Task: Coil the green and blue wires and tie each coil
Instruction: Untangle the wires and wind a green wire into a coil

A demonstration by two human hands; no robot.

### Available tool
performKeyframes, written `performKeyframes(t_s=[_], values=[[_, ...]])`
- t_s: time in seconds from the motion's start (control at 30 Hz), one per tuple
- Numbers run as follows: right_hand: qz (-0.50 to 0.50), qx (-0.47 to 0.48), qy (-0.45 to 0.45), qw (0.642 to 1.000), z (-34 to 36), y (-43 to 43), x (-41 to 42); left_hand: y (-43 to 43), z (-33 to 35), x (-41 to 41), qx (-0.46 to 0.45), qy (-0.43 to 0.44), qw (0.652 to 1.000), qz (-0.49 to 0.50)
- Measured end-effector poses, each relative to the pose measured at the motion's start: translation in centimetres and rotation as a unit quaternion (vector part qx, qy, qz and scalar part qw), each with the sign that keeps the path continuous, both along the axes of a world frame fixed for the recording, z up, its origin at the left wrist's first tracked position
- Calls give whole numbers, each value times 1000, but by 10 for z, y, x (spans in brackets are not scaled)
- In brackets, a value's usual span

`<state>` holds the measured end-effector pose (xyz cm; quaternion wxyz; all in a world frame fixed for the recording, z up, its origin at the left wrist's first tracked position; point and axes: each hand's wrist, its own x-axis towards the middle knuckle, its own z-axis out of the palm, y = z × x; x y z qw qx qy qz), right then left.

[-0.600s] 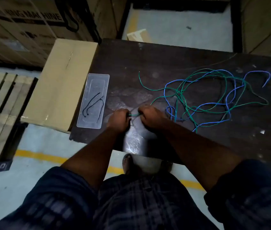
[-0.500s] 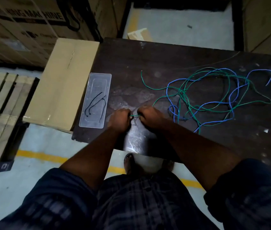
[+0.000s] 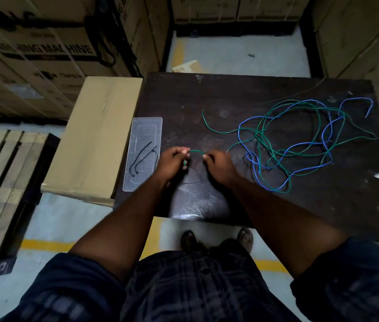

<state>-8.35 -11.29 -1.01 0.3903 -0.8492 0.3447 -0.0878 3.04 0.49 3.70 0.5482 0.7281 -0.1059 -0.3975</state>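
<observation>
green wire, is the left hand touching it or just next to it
Touching. The head view shows the left hand pinching the green wire, whose short stretch runs from its fingers across to the right hand.

- One green wire [image 3: 221, 133] and one blue wire [image 3: 357, 98], tangled on a single dark bench [image 3: 207, 94].
- Two black ties [image 3: 142, 151] in one clear plastic tray [image 3: 146, 123].
- One closed cardboard box [image 3: 100, 135] beside the bench.
- Two hands at work, left hand [image 3: 172, 162] and right hand [image 3: 219, 167]; two shoes [image 3: 188, 239] below.
</observation>
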Motion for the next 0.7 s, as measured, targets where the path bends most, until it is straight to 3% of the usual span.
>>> performKeyframes(t_s=[0.1, 0.23, 0.53, 0.7], values=[[-43, 12, -11, 999, 6, -2, 0, -2, 5, 2, -29, 64, 995, -67], [-38, -15, -39, 998, 16, -11, -9, -10, 3, 5, -46, -17, 995, -86], [-24, 89, -46, 995, 40, -41, -19, -35, 5, 8, -80, -245, 956, -142], [-124, 121, -95, 980, 64, -51, -18, -52, 4, 5, -102, -240, 952, -160]])
